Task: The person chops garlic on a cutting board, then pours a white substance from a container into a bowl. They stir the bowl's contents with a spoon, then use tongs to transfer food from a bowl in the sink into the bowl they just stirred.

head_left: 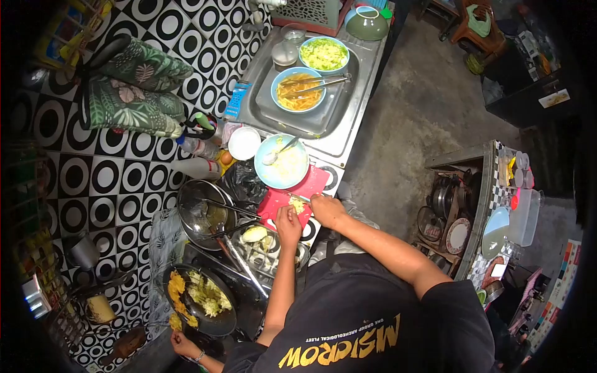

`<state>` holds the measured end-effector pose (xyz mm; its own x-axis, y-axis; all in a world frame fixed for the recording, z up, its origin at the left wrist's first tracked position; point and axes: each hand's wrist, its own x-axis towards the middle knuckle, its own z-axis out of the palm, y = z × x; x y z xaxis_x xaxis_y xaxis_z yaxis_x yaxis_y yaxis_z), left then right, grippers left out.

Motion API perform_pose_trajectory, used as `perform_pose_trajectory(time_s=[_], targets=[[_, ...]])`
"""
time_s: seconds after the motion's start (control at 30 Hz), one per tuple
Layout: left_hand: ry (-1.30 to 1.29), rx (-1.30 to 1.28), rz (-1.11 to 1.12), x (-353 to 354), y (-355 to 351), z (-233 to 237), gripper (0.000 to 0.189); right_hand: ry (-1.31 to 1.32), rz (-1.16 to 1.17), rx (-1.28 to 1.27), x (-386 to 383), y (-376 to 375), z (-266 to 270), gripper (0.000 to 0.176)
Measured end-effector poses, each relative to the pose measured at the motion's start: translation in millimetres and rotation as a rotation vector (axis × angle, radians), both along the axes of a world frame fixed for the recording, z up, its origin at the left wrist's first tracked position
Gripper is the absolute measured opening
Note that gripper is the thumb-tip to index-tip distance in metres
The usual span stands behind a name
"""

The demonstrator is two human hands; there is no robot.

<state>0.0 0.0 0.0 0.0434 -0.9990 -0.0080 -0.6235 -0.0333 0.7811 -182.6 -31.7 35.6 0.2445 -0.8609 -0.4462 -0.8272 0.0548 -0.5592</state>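
Observation:
My right hand (328, 211) is closed around a knife (300, 196), its blade pointing left over a red cutting board (317, 180). Beside it, my left hand (287, 222) has its fingers bunched on the board against a small pile of chopped pale yellow food (298, 204). Just beyond the board, a light blue plate (267, 163) holds a spoon (281, 152) and more pale chopped pieces. A pale peeled piece of food (254, 234) lies left of my left wrist, near a clear container.
Another person's hand (186, 347) reaches beside a frying pan (217, 323) with food in it. A dark pot (186, 205) stands nearby on the left. On the sink (336, 127) are a bowl of shredded greens (324, 55) and a bowl with tongs (300, 91).

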Motion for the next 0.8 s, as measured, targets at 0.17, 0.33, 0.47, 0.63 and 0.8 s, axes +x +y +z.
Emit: perform_pose_trajectory(time_s=[0.17, 0.33, 0.47, 0.63, 0.8], targets=[[0.025, 0.016, 0.002, -4.5, 0.7, 3.9, 0.014, 0.014, 0.001, -0.056, 3.2, 9.0, -13.4, 0.04], [0.008, -0.02, -0.013, -1.6, 0.7, 0.5, 0.014, 0.027, 0.001, -0.065, 2.7, 5.2, 1.4, 0.04], [0.003, -0.009, -0.016, -1.4, 0.2, 1.4, 0.012, -0.028, -0.038, -0.026, 1.1, 14.9, -2.4, 0.041], [0.004, -0.043, -0.009, -0.6, 0.5, 0.4, 0.01, -0.001, -0.041, 0.0, 3.6, 8.1, 8.5, 0.036], [-0.04, -0.095, -0.02, -0.3, 0.8, -0.7, 0.01, -0.021, -0.071, -0.042, 10.4, 10.0, 0.5, 0.04]])
